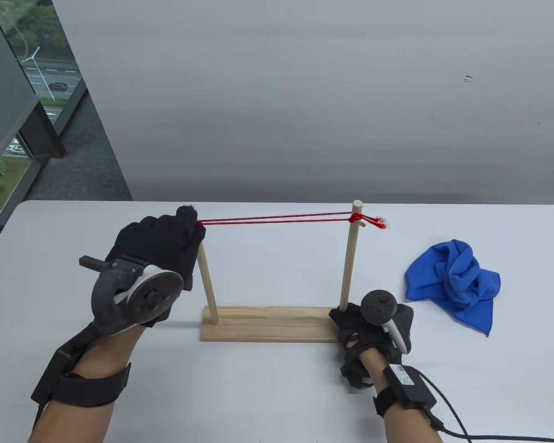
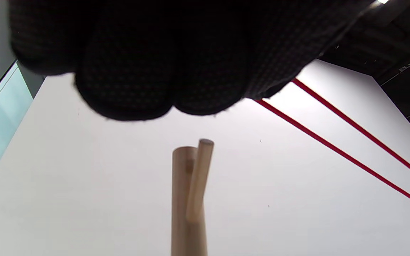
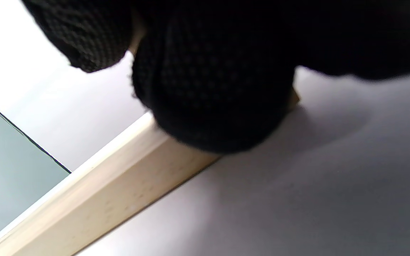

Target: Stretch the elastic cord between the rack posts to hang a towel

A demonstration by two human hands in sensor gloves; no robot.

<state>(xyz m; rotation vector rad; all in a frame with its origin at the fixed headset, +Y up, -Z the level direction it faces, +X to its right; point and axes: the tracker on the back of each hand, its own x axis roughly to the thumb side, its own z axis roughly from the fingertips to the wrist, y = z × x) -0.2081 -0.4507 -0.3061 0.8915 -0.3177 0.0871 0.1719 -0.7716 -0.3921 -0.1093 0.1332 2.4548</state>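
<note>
**Cord drawn to left post**

While the right hand (image 1: 374,330) presses the rack base (image 1: 267,325) at the right post (image 1: 349,263), the left hand (image 1: 166,244), fingers closed on the red cord (image 1: 277,218), covers the left post (image 1: 208,286) top. Towel (image 1: 454,281) lies right, apart. Right fingers' closure hidden.

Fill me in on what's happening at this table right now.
A person is stringing a red elastic cord across a wooden rack. The cord is already hooked on the right post, and the left hand grips its free end, pulled taut up at the top of the left post; whether it is over that post's peg yet cannot be told. The right hand presses on the right end of the rack's base. The blue towel lies crumpled on the table, not yet hung.
</note>
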